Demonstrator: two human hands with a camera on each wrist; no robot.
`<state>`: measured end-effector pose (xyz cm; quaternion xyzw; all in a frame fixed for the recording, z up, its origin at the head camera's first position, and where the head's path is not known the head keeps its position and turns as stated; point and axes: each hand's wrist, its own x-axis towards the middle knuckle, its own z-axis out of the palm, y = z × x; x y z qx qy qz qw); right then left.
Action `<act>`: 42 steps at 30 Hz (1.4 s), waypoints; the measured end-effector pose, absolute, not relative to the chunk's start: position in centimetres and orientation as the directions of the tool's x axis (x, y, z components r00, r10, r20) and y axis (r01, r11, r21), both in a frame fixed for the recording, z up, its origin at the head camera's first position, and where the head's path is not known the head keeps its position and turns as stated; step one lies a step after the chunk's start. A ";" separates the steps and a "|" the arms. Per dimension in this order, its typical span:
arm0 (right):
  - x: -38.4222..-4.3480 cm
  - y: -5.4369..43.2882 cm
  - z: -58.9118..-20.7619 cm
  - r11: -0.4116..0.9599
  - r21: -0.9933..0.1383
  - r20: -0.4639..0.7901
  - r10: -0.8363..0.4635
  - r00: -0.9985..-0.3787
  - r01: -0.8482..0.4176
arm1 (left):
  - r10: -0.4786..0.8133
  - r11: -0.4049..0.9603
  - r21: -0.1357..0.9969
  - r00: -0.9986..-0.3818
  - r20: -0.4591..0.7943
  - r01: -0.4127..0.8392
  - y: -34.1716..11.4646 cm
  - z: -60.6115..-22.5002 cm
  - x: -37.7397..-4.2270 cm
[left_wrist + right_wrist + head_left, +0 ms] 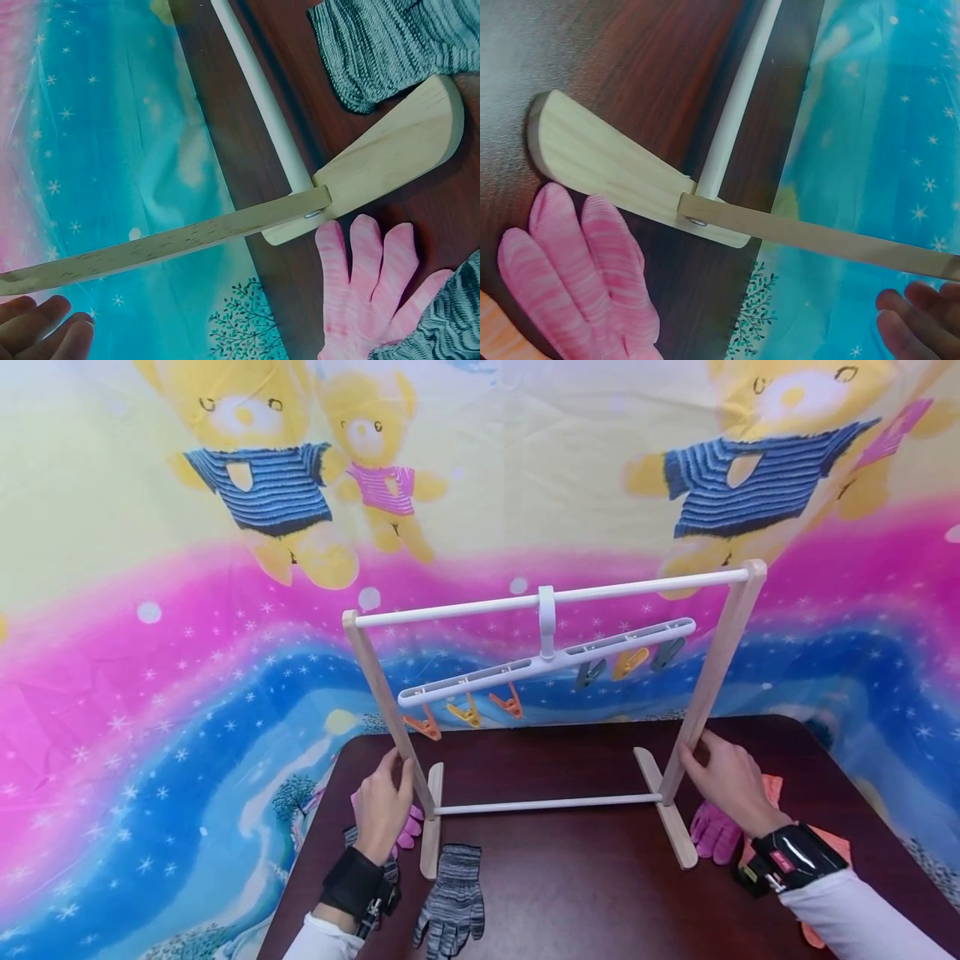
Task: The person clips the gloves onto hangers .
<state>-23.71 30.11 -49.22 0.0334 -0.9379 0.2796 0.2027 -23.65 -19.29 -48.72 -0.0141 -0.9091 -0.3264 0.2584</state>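
Observation:
A wooden rack [716, 664] with white crossbars stands on the table. Its left post [172, 236] is at my left hand [381, 797], the thumb against the post and fingers beside it. My right hand [727, 781] holds the right post [817, 240] the same way; in the right wrist view only some fingertips [911, 322] show. From the top bar hangs a white clip hanger [480, 675] by its hook, tilted with its left end lower. Orange and yellow clips [465, 712] dangle from its left half, grey and yellow clips [630, 663] from its right.
A grey striped glove [453, 893] lies in front of the rack's left foot [431, 822]. Pink gloves [367, 285] [585, 270] lie outside both feet. An orange glove [825, 843] is partly under my right wrist. Behind the dark table [570, 877] hangs a printed bear cloth [510, 460].

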 end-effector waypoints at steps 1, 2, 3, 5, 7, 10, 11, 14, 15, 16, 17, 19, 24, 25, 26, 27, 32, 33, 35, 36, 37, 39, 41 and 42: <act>-23.6 30.2 -49.3 0.845 -0.505 0.406 0.049 -0.913 -0.179 | -0.146 0.794 0.579 -0.866 0.478 0.186 -19.3 -48.8 -23.5; -23.4 30.2 -49.3 0.849 -0.496 0.412 0.047 -0.910 -0.181 | -0.149 0.802 0.572 -0.867 0.475 0.175 -19.3 -48.8 -23.3; -23.3 30.2 -49.4 0.854 -0.488 0.416 0.042 -0.908 -0.184 | -0.153 0.809 0.565 -0.869 0.470 0.163 -19.3 -48.9 -23.1; -22.9 30.3 -49.5 0.861 -0.473 0.416 0.035 -0.909 -0.184 | -0.159 0.819 0.557 -0.879 0.449 0.136 -19.3 -48.9 -22.6; -22.5 30.4 -49.5 0.869 -0.459 0.415 0.027 -0.910 -0.183 | -0.159 0.822 0.558 -0.892 0.424 0.119 -19.3 -49.0 -22.2; -22.0 30.3 -49.5 0.876 -0.451 0.402 0.027 -0.915 -0.172 | -0.152 0.818 0.565 -0.908 0.391 0.106 -19.4 -49.1 -21.6; -21.8 30.2 -49.5 0.877 -0.450 0.397 0.025 -0.918 -0.170 | -0.150 0.815 0.569 -0.909 0.388 0.108 -19.5 -49.1 -21.4; -21.3 30.0 -49.4 0.882 -0.444 0.383 0.026 -0.923 -0.160 | -0.141 0.809 0.575 -0.911 0.389 0.121 -19.7 -49.2 -20.9; -21.1 30.0 -49.3 0.884 -0.440 0.379 0.025 -0.925 -0.156 | -0.138 0.806 0.580 -0.912 0.385 0.123 -19.8 -49.2 -20.7; -20.9 29.9 -49.2 0.889 -0.433 0.376 0.026 -0.926 -0.151 | -0.135 0.804 0.582 -0.915 0.380 0.123 -19.9 -49.3 -20.5; -20.7 29.9 -49.2 0.892 -0.428 0.369 0.027 -0.929 -0.144 | -0.132 0.804 0.581 -0.917 0.376 0.123 -20.0 -49.3 -20.4; -20.4 29.9 -49.0 0.901 -0.415 0.355 0.030 -0.934 -0.129 | -0.132 0.811 0.575 -0.923 0.361 0.109 -20.1 -49.5 -20.1; -19.3 29.8 -48.6 0.908 -0.406 0.283 0.017 -0.959 -0.104 | -0.133 0.837 0.540 -0.926 0.354 0.086 -20.1 -49.9 -19.4; -19.1 29.7 -48.6 0.910 -0.403 0.270 0.014 -0.963 -0.100 | -0.127 0.844 0.530 -0.929 0.348 0.083 -20.0 -50.0 -19.3; -18.9 29.6 -48.7 0.911 -0.401 0.261 0.011 -0.965 -0.098 | -0.123 0.848 0.524 -0.934 0.337 0.078 -19.9 -50.1 -19.1; -18.7 29.5 -48.7 0.913 -0.396 0.255 0.010 -0.967 -0.095 | -0.117 0.855 0.513 -0.936 0.331 0.075 -19.8 -50.3 -18.9; -17.9 28.6 -49.3 0.912 -0.391 0.272 -0.011 -0.962 -0.121 | -0.089 0.880 0.466 -0.937 0.338 0.085 -19.4 -51.0 -17.9; -17.9 28.5 -49.5 0.911 -0.388 0.288 -0.022 -0.957 -0.137 | -0.081 0.885 0.455 -0.930 0.357 0.098 -19.3 -51.2 -17.8; -17.9 28.2 -49.8 0.909 -0.375 0.338 -0.051 -0.940 -0.184 | -0.069 0.887 0.447 -0.923 0.379 0.117 -19.2 -51.4 -17.5; -17.9 28.0 -50.0 0.908 -0.364 0.369 -0.066 -0.927 -0.209 | -0.059 0.889 0.439 -0.919 0.390 0.129 -19.1 -51.5 -17.4; -17.9 27.9 -50.3 0.906 -0.352 0.399 -0.081 -0.913 -0.235 | -0.049 0.890 0.433 -0.916 0.397 0.140 -19.0 -51.6 -17.3; -17.8 27.5 -50.7 0.907 -0.318 0.459 -0.107 -0.882 -0.276 | -0.030 0.890 0.426 -0.914 0.405 0.160 -18.9 -51.7 -17.1; -17.7 27.1 -51.2 0.897 -0.318 0.476 -0.130 -0.870 -0.308 | -0.016 0.889 0.427 -0.921 0.389 0.165 -18.8 -51.8 -16.8; -17.6 27.0 -51.4 0.892 -0.322 0.473 -0.139 -0.870 -0.318 | -0.013 0.889 0.429 -0.926 0.377 0.162 -18.8 -51.9 -16.6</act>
